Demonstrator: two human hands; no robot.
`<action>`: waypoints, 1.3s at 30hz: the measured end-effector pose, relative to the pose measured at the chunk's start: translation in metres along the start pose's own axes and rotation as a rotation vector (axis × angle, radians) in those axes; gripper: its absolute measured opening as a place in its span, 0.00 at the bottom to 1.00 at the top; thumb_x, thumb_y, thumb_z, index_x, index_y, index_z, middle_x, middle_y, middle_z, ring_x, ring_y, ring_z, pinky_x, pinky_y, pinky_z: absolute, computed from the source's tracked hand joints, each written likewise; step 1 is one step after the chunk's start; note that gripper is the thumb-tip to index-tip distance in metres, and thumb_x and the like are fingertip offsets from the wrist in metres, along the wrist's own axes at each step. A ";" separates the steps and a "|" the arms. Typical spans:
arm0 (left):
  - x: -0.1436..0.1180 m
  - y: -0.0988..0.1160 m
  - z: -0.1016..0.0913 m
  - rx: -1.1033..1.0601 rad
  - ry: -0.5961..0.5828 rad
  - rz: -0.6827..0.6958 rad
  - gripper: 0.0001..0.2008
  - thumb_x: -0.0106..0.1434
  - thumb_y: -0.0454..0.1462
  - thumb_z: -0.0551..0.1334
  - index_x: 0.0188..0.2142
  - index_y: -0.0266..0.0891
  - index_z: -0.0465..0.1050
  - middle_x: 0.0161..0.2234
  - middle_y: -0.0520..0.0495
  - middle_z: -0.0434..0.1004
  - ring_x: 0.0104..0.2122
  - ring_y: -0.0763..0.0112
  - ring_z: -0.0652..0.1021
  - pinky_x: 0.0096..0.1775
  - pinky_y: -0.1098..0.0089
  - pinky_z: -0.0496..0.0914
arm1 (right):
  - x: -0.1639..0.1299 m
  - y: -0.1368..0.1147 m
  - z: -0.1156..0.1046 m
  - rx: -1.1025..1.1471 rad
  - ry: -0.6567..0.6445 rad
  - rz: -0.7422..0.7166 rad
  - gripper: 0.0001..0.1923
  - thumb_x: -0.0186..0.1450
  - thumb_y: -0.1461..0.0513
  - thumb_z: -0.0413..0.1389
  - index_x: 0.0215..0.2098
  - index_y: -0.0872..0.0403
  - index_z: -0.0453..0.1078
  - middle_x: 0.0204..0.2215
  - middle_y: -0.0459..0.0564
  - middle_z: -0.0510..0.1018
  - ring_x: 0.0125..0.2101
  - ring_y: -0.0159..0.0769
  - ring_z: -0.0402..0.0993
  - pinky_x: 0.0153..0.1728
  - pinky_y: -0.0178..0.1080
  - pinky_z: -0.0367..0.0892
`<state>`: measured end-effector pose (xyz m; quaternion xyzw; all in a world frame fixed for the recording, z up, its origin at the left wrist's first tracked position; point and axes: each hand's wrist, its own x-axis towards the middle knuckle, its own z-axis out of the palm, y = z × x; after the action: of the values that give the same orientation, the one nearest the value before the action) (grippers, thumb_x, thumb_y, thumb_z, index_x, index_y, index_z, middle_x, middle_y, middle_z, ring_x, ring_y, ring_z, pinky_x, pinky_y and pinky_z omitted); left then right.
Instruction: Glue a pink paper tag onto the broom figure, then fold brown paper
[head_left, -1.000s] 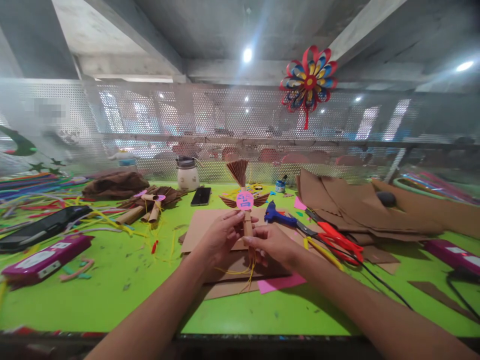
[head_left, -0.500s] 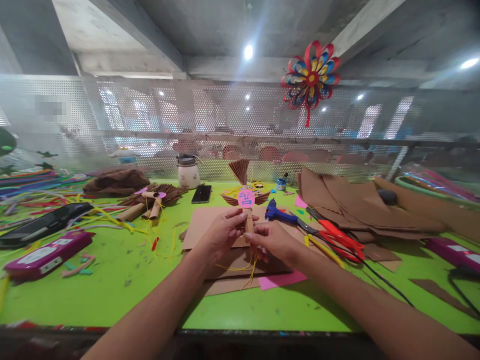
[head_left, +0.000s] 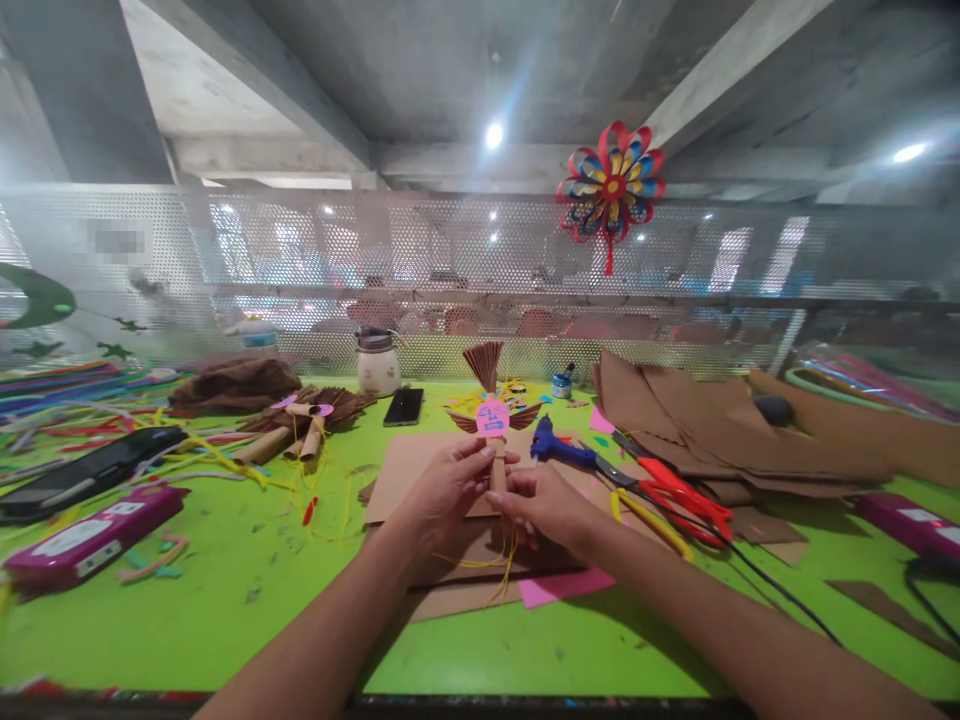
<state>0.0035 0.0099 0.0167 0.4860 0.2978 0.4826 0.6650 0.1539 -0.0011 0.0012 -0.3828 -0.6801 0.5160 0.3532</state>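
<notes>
Between my hands stands a brown paper doll (head_left: 493,417) with a round pink face drawn in blue, a pleated fan on top and pleated wings at its sides. My left hand (head_left: 459,482) pinches its narrow body just below the face. Lower on the same body, the fingers of my right hand (head_left: 541,500) are closed. Yellow strings (head_left: 507,575) dangle beneath the doll. Brown cardboard sheets (head_left: 405,470) lie under my hands, with a pink paper (head_left: 566,585) sticking out in front.
A blue glue gun (head_left: 562,445) and red-handled scissors (head_left: 679,495) lie right of my hands. Brown paper sheets (head_left: 697,420) are piled behind them. Leftward are a phone (head_left: 403,406), paper rolls (head_left: 307,430), a black case (head_left: 90,470) and a purple box (head_left: 94,538). A white jar (head_left: 377,365) stands behind.
The whole scene sits slightly lower in the picture as the head view has tilted up. Both hands keep their hold on the doll, with little visible change in its pose.
</notes>
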 end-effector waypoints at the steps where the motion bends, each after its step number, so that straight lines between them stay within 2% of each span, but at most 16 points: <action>1: 0.001 -0.001 0.000 -0.007 0.000 -0.002 0.10 0.56 0.37 0.64 0.36 0.33 0.72 0.38 0.40 0.76 0.31 0.71 0.76 0.35 0.71 0.69 | 0.001 0.001 -0.001 -0.023 -0.008 0.002 0.20 0.54 0.47 0.58 0.23 0.57 0.65 0.11 0.40 0.65 0.10 0.24 0.59 0.11 0.29 0.55; 6: 0.005 -0.005 -0.003 -0.035 0.051 -0.020 0.08 0.56 0.36 0.64 0.35 0.34 0.72 0.36 0.42 0.77 0.30 0.73 0.76 0.34 0.73 0.68 | 0.003 0.004 -0.007 -0.157 0.056 -0.009 0.24 0.57 0.46 0.54 0.22 0.59 0.68 0.14 0.43 0.68 0.11 0.22 0.58 0.11 0.28 0.54; 8: 0.005 -0.005 -0.003 -0.032 0.063 -0.040 0.08 0.56 0.36 0.63 0.35 0.34 0.72 0.34 0.42 0.77 0.31 0.72 0.76 0.34 0.74 0.68 | 0.003 0.002 -0.007 -0.077 0.067 0.019 0.24 0.57 0.45 0.53 0.23 0.58 0.67 0.14 0.42 0.67 0.11 0.22 0.58 0.11 0.27 0.53; 11: 0.002 -0.005 0.000 -0.017 0.062 -0.096 0.07 0.57 0.37 0.62 0.33 0.34 0.72 0.31 0.42 0.78 0.28 0.71 0.76 0.32 0.72 0.68 | 0.002 0.002 -0.004 0.120 0.001 0.083 0.22 0.55 0.46 0.56 0.25 0.57 0.65 0.13 0.39 0.63 0.11 0.22 0.58 0.10 0.27 0.53; 15: 0.000 -0.007 0.004 -0.011 0.026 -0.138 0.07 0.57 0.37 0.62 0.32 0.34 0.71 0.27 0.44 0.76 0.25 0.70 0.75 0.29 0.72 0.68 | 0.001 0.004 -0.001 0.278 -0.056 0.098 0.19 0.55 0.49 0.59 0.28 0.58 0.66 0.16 0.43 0.70 0.11 0.21 0.58 0.10 0.26 0.51; 18: 0.001 -0.011 0.005 -0.015 0.021 -0.121 0.09 0.57 0.39 0.62 0.28 0.34 0.70 0.25 0.46 0.74 0.25 0.72 0.74 0.29 0.73 0.68 | 0.000 0.004 -0.003 0.310 -0.047 0.098 0.18 0.57 0.51 0.58 0.30 0.58 0.66 0.17 0.45 0.72 0.11 0.21 0.59 0.10 0.26 0.51; 22: 0.003 -0.012 0.003 -0.012 -0.010 -0.078 0.10 0.59 0.41 0.61 0.31 0.33 0.72 0.30 0.43 0.75 0.30 0.70 0.75 0.34 0.72 0.69 | 0.001 -0.002 -0.011 0.299 0.016 0.095 0.16 0.59 0.52 0.57 0.31 0.58 0.67 0.17 0.45 0.71 0.12 0.21 0.59 0.11 0.26 0.52; 25: 0.002 -0.009 0.003 0.020 0.046 -0.067 0.11 0.59 0.40 0.61 0.37 0.34 0.72 0.33 0.41 0.75 0.31 0.70 0.75 0.34 0.72 0.69 | 0.002 -0.009 -0.021 0.319 0.091 0.115 0.14 0.60 0.54 0.56 0.30 0.58 0.66 0.17 0.45 0.71 0.12 0.21 0.59 0.10 0.25 0.51; 28: 0.000 -0.006 0.005 0.185 0.130 -0.090 0.11 0.58 0.40 0.61 0.37 0.35 0.71 0.33 0.43 0.75 0.27 0.73 0.74 0.28 0.74 0.67 | 0.003 -0.015 -0.038 0.353 0.202 0.141 0.12 0.61 0.56 0.54 0.27 0.57 0.63 0.16 0.45 0.71 0.11 0.21 0.59 0.09 0.25 0.50; 30: 0.000 -0.005 0.007 0.358 0.149 -0.062 0.10 0.58 0.40 0.61 0.35 0.35 0.71 0.30 0.44 0.74 0.26 0.73 0.73 0.27 0.74 0.66 | 0.004 -0.016 -0.053 0.381 0.238 0.100 0.11 0.62 0.58 0.53 0.27 0.57 0.63 0.17 0.46 0.71 0.11 0.21 0.59 0.10 0.25 0.51; 34: 0.000 -0.006 0.009 0.694 0.104 0.086 0.09 0.58 0.39 0.58 0.30 0.35 0.73 0.27 0.45 0.73 0.27 0.68 0.72 0.29 0.72 0.65 | 0.007 -0.008 -0.075 0.362 0.268 0.064 0.12 0.62 0.57 0.53 0.27 0.58 0.64 0.18 0.47 0.72 0.12 0.22 0.59 0.10 0.25 0.51; 39: -0.007 -0.008 0.008 0.972 0.041 0.238 0.09 0.57 0.39 0.58 0.26 0.38 0.73 0.26 0.44 0.75 0.26 0.66 0.71 0.31 0.70 0.60 | 0.007 -0.004 -0.075 0.310 0.201 0.107 0.11 0.61 0.58 0.53 0.28 0.58 0.64 0.19 0.49 0.73 0.13 0.22 0.62 0.12 0.25 0.54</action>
<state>0.0109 0.0000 0.0119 0.7606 0.4439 0.3700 0.2958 0.2160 0.0372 0.0222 -0.4091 -0.5325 0.5918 0.4460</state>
